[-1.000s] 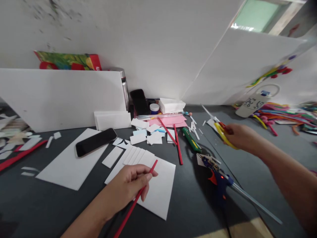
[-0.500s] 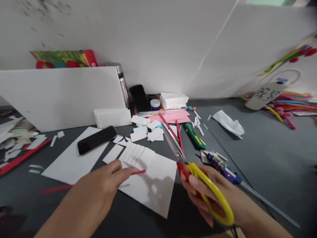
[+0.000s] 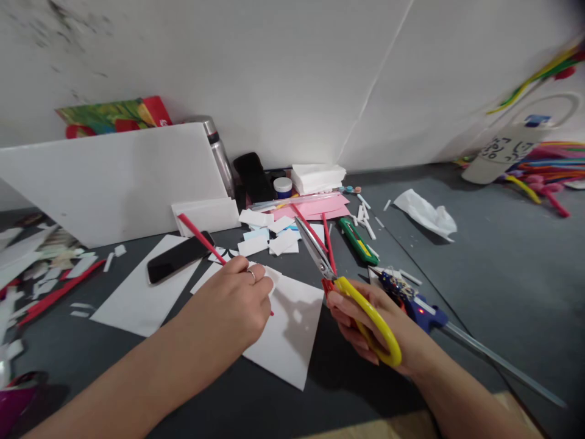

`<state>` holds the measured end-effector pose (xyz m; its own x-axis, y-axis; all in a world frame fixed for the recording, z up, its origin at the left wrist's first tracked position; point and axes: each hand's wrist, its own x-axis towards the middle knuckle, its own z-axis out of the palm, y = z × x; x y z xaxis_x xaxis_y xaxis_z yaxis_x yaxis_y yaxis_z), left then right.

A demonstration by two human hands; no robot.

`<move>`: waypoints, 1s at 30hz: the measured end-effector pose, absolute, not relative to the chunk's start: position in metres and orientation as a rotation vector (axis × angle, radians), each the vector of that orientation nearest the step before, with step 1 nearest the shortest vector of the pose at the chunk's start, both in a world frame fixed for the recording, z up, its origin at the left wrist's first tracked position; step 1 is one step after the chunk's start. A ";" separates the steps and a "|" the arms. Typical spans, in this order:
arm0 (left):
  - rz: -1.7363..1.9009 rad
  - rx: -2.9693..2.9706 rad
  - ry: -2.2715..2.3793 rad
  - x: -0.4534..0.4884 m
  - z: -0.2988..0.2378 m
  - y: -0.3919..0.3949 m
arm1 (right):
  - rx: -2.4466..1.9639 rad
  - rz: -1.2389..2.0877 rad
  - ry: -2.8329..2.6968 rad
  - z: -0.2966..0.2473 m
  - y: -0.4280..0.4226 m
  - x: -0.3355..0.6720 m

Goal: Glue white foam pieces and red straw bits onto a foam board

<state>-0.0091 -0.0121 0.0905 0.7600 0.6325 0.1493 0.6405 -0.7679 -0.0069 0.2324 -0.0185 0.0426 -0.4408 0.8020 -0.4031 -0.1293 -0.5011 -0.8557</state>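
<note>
My left hand is closed on a red pipe cleaner, which slants up and left out of the fist; a short tip shows below the fingers. Beneath it lies a white sheet of paper, with small white cards on it mostly hidden by the hand. My right hand grips scissors with yellow and red handles. Their blades are together and point up and left, over the sheet's far edge. Two more red pipe cleaners lie just beyond the blades.
A phone rests on another white sheet. Behind are white card pieces, pink paper and a steel flask. To the right lie a green cutter, a blue glue gun with its cord, and crumpled tissue.
My left hand has moved right and turned over, so the pipe cleaner now points up and left. My right hand still holds the scissors, tilted slightly differently. The view has shifted a little.
</note>
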 end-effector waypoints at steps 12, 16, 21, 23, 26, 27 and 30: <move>0.185 -2.661 -0.713 -0.002 0.088 -0.012 | -1.132 1.951 -1.092 0.035 -0.022 0.238; 0.195 -2.648 -0.689 0.003 0.081 -0.016 | -1.137 1.969 -1.092 0.035 -0.023 0.237; 0.151 -2.638 -0.703 0.001 0.084 -0.015 | -1.193 1.957 -1.165 0.034 -0.023 0.235; 0.091 -2.626 -0.749 -0.004 0.089 -0.015 | -1.334 1.749 -1.351 0.034 -0.023 0.236; 0.004 -2.593 -0.838 -0.013 0.096 -0.018 | -1.625 1.057 -1.766 0.033 -0.023 0.238; -0.006 -2.583 -0.847 -0.016 0.096 -0.019 | -1.709 0.835 -1.881 0.032 -0.023 0.238; -0.005 -2.565 -0.808 -0.022 0.096 -0.022 | -1.915 0.430 -2.134 0.028 -0.025 0.235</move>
<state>-0.0219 -0.0219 0.0955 0.8287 0.5432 0.1349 0.5449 -0.7279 -0.4162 0.2349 -0.0246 0.0280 -0.1111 0.9937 -0.0161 0.9224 0.0970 -0.3738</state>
